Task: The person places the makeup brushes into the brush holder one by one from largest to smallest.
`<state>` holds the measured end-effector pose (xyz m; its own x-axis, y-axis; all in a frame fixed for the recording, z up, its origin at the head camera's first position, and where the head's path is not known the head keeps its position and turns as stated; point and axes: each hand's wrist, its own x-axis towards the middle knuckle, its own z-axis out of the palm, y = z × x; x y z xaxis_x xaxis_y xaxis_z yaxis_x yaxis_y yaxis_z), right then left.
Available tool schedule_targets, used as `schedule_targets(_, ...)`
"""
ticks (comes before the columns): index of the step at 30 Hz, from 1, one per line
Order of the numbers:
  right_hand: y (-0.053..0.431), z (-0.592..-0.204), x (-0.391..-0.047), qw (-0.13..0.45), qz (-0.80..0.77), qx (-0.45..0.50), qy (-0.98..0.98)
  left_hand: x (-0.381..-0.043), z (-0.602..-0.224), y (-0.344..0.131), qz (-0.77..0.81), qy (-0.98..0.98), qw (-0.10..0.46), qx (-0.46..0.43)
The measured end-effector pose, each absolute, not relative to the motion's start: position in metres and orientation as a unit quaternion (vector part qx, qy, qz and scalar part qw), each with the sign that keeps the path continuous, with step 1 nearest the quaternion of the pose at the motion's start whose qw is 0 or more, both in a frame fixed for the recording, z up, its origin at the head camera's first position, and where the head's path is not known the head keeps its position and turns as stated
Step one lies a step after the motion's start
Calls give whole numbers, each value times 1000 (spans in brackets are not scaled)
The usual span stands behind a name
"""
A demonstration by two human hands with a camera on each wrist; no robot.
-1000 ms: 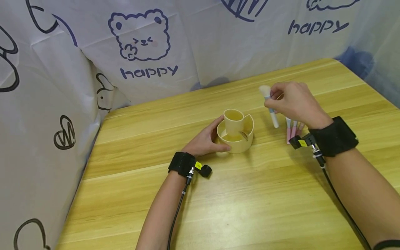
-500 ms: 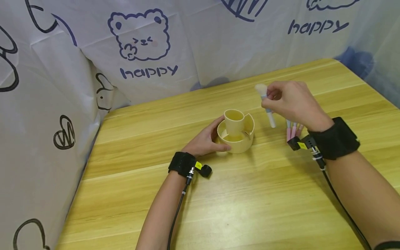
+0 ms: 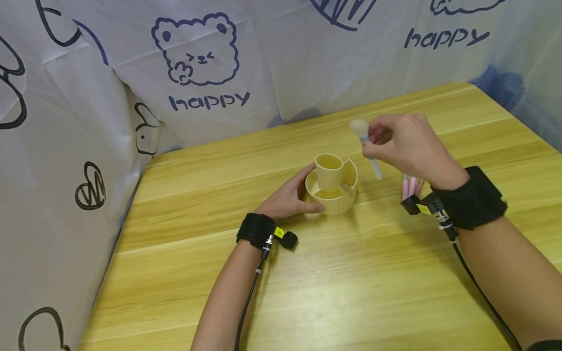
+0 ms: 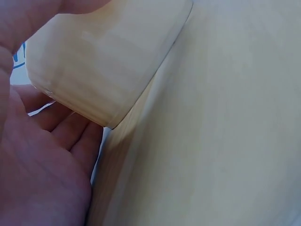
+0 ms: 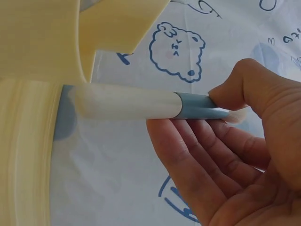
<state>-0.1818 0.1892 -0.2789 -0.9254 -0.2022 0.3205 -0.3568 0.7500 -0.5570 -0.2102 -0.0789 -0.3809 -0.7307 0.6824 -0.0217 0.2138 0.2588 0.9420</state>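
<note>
Taking the yellow holder (image 3: 335, 204) as the middle of the clock, with 12 at the far side of the table (image 3: 303, 292), the left hand (image 3: 290, 197) is on it between 8 and 9, thumb along the near side and the other fingers wrapped round the outside, so it's got a proper hold. The holder stands upright on the wood: a wide round tub with a narrower tube sticking up out of it, plus a notched curved wall at about 2. Out at 2 o'clock the right hand (image 3: 408, 146) is pinching a white-handled brush (image 5: 155, 103) between thumb and fingertips, right around the blue collar. The brush is up in the air between 1 and 2, near the holder but apart from it in the head view, leaning with its pale bristles towards 11 and the plain handle end towards 5. Over at 3 there's a bunch of pink-handled brushes (image 3: 411, 187) on the table, at least three, partly hidden by the right arm's gear. Both wrists have black straps (image 3: 256, 230) with little cameras, and a white doodle cloth (image 3: 281, 58) hangs behind, bear drawing between 10 and 11.
</note>
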Motion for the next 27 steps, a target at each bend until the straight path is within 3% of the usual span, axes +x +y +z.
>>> schedule_targets(13, 180, -275, -174, 174, 335, 166, -911, -208, -378, -78, 544, 752, 225, 296)
schedule_targets(27, 172, -270, -165, 189, 350, 186, -898, -211, -383, -79, 548, 747, 227, 301)
